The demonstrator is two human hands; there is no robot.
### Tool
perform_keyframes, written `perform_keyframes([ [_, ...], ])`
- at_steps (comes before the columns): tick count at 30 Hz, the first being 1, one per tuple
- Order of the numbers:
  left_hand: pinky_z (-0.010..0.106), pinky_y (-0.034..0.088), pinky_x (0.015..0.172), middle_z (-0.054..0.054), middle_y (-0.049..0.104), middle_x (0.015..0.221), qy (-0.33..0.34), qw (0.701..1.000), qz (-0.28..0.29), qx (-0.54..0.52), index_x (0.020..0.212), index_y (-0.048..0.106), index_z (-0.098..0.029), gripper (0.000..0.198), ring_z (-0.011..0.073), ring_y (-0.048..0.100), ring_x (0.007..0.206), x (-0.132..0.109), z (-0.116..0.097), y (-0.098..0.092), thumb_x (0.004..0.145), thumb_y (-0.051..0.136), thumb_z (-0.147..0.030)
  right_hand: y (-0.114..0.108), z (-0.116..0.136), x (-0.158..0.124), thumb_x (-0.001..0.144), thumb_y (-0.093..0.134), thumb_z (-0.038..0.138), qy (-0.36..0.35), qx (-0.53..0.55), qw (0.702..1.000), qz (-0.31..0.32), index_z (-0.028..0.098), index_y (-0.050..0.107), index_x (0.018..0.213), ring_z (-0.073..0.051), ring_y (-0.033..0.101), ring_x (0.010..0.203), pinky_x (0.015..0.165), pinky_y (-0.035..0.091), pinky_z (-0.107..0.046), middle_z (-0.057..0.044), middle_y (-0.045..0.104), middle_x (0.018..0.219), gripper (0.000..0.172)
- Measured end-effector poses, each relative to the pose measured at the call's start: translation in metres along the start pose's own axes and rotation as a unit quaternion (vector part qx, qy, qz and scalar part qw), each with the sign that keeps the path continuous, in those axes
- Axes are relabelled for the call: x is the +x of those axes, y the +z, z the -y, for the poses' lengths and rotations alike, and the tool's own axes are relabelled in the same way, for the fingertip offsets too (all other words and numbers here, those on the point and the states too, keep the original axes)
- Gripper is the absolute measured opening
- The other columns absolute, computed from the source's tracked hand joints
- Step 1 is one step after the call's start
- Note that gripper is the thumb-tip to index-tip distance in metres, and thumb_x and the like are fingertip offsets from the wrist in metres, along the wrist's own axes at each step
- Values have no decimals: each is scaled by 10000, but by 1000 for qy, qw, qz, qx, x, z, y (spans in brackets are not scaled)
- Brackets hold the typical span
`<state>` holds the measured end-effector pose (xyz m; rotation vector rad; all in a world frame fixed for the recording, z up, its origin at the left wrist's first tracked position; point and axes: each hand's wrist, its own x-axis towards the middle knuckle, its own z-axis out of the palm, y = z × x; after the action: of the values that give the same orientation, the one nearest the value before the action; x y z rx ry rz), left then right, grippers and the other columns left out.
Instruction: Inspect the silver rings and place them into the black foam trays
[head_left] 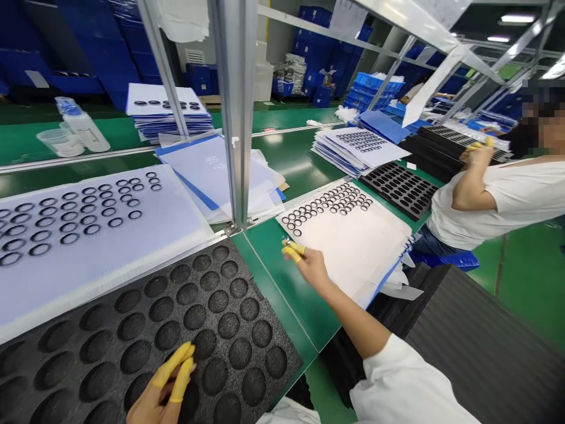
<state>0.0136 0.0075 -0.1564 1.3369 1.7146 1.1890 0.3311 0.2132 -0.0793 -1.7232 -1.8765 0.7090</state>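
Note:
My left hand (pixel 165 383), its fingers in yellow finger cots, is low in the view over a black foam tray (pixel 154 330) with rows of round hollows. Its fingertips point up and nothing shows in them. My right hand (pixel 309 265), also wearing yellow cots, is above the green workbench (pixel 282 282). Its fingertips pinch a small dark ring (pixel 288 241) beside a white sheet (pixel 353 253) carrying rows of black rings (pixel 331 203). To the left, a pale blue-white sheet (pixel 132 253) with more black rings (pixel 83 218) lies along the foam tray.
An aluminium upright (pixel 236 106) stands between the sheets. A co-worker (pixel 489 200) in a white shirt sits at right beside a black hollowed tray (pixel 392 188) and stacked sheets (pixel 359 150). A white bottle (pixel 83 132) and blue crates (pixel 371 82) stand behind.

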Motion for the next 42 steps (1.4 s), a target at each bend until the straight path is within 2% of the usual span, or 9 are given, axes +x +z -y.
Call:
perform_keyframes([
  [4,299,650,891,75,791,1199,-5,996,52,-75,1381,608,-246,477,229,779,1044,13,-59,5,929,670,-384,45,67,-67,998,424,665,-78,161,975,130,165,796,1056,-165,716,581,625,600,-302,-66,771,751,626],
  [7,325,657,879,100,801,1161,15,993,48,-104,1390,615,-224,516,245,788,1013,17,-96,-1,918,690,-419,71,105,-102,941,529,693,-124,346,908,201,197,820,990,-162,693,582,609,573,-277,-59,749,697,577],
  [15,324,647,903,98,800,1146,49,994,30,-91,1339,677,-238,463,262,759,1085,-11,-109,-37,891,744,-336,89,138,-127,1009,492,586,-270,299,902,155,251,819,908,-127,552,528,554,449,-242,-39,670,612,479],
  [19,298,633,922,92,769,1232,123,989,46,-74,1381,641,-260,470,236,748,1108,-13,-114,-49,916,709,-255,65,151,-128,892,695,576,-189,349,873,283,211,787,876,-111,554,554,560,450,-225,-14,669,655,376],
  [22,295,606,979,83,743,1288,161,983,64,-58,1429,584,-276,507,216,736,1136,-12,-118,-58,935,672,-198,44,160,-126,793,793,577,-43,422,773,471,181,742,1023,-92,614,538,537,476,-197,-6,724,751,461],
  [25,308,575,1035,81,703,1360,213,974,73,-13,1459,543,-293,531,212,697,1214,-13,-121,-64,953,633,-161,34,167,-125,818,732,633,52,444,722,527,146,721,1011,-50,568,392,408,388,-144,-5,738,712,524],
  [30,316,564,1054,92,673,1404,256,964,71,13,1506,489,-298,575,217,656,1279,-16,-126,-65,964,615,-152,36,178,-130,828,737,597,69,460,736,492,132,768,904,-43,539,333,311,316,-132,14,710,619,473],
  [36,271,622,940,80,761,1262,187,981,37,-19,1469,543,-300,568,207,772,1057,-23,-124,-65,927,707,-266,39,179,-140,855,733,549,40,481,748,456,166,793,1036,-58,565,390,330,367,-139,9,709,636,428],
  [42,289,651,880,81,772,1242,117,986,36,-112,1377,650,-305,474,229,787,995,-31,-119,-69,911,726,-344,45,168,-146,932,628,587,-103,406,828,373,187,783,1130,-94,637,470,469,530,-186,-22,741,686,473],
])
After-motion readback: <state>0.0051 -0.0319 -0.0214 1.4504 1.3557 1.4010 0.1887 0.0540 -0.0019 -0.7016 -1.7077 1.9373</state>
